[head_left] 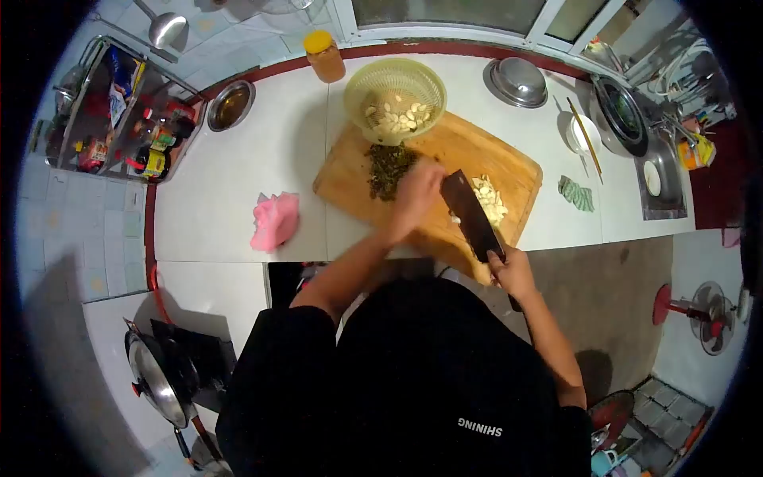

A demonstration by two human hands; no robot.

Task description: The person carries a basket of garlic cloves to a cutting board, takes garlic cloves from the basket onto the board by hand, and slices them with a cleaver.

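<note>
My right hand (pixel 513 273) is closed round the handle of a dark cleaver (pixel 469 215), whose wide blade lies over the right part of the wooden cutting board (pixel 350 187). Just left of the blade's far end is my left hand (pixel 423 184), blurred, so its fingers cannot be made out. Chopped pale pieces (pixel 489 200) lie to the right of the blade. Dark green chopped bits (pixel 387 168) form a pile left of my left hand. A yellow-green plastic basket (pixel 359 79) with several pale cloves (pixel 401 118) rests at the board's back edge.
A jar with a yellow lid (pixel 324 60) stands behind the board. Left are a pink cloth (pixel 275 221) and a metal bowl (pixel 231 105). Right are a metal lid (pixel 519 81), a white bowl (pixel 582 137) with chopsticks, a green striped cloth (pixel 575 193) and a sink (pixel 664 184).
</note>
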